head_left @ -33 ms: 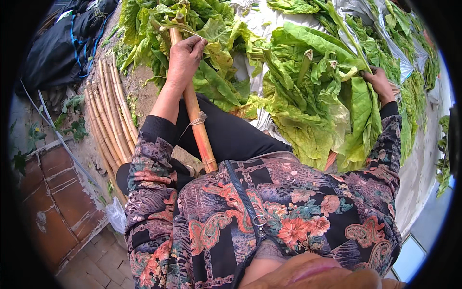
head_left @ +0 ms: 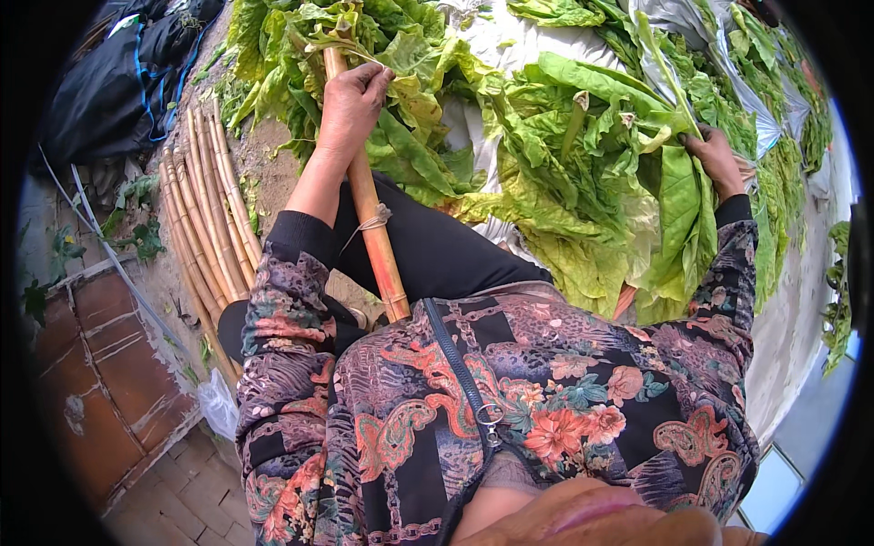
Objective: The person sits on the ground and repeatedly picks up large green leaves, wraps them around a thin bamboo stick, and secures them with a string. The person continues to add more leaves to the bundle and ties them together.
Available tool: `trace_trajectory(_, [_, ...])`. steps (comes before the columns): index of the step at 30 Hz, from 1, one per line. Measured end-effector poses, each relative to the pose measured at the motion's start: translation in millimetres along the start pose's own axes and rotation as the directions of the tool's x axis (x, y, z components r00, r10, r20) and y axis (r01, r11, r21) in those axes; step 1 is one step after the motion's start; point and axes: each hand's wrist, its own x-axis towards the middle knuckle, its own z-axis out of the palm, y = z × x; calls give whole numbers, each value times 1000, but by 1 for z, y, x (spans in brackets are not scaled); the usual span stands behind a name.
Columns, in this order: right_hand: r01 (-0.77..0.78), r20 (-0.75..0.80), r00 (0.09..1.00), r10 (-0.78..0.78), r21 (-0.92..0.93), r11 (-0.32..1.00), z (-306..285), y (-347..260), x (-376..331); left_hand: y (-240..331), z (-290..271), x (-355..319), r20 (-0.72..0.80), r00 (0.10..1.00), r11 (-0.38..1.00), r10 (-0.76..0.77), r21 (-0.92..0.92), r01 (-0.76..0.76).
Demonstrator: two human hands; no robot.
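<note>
A bamboo pole [head_left: 370, 211] slants up from my lap, with a string tied around its lower part. Broad green leaves [head_left: 410, 64] hang in a bunch about its upper end. My left hand [head_left: 351, 107] is closed beside the pole, thumb and forefinger pinching a thin pale strand that runs up to those leaves. At the right, my right hand [head_left: 714, 156] grips the stem of a large green leaf [head_left: 683, 205], its fingers partly hidden behind it. A heap of yellow-green leaves [head_left: 569, 173] lies between my hands.
Several bare bamboo poles [head_left: 211, 209] lie on the ground at the left. Beyond them is a black bag [head_left: 105, 96] with blue cord. White sheeting [head_left: 510, 36] shows under the leaves. A rusty brown panel [head_left: 100, 382] and a clear plastic bag [head_left: 217, 405] are at the lower left.
</note>
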Motion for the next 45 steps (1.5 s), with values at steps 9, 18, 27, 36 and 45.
trace_trajectory(9, [237, -84, 938, -335, -548, 802, 137, 43, -140, -43, -20, -1, -25, 998, 995, 61, 81, -59])
trace_trajectory(18, [60, 202, 971, 129, -725, 686, 196, 69, -100, -22, -32, -9, -33, 993, 984, -117, 135, 121])
trace_trajectory(27, [22, 364, 931, 24, -121, 992, 173, -31, -80, -13, -29, -19, -77, 996, 999, -50, 11, 51])
trace_trajectory(36, [248, 142, 969, -204, -484, 839, 309, -35, 18, 3, -25, -19, -47, 995, 996, -90, -3, 90])
trace_trajectory(45, [314, 387, 921, -33, -694, 648, 360, -3, 72, 15, -19, -33, -122, 992, 995, 24, 103, -12])
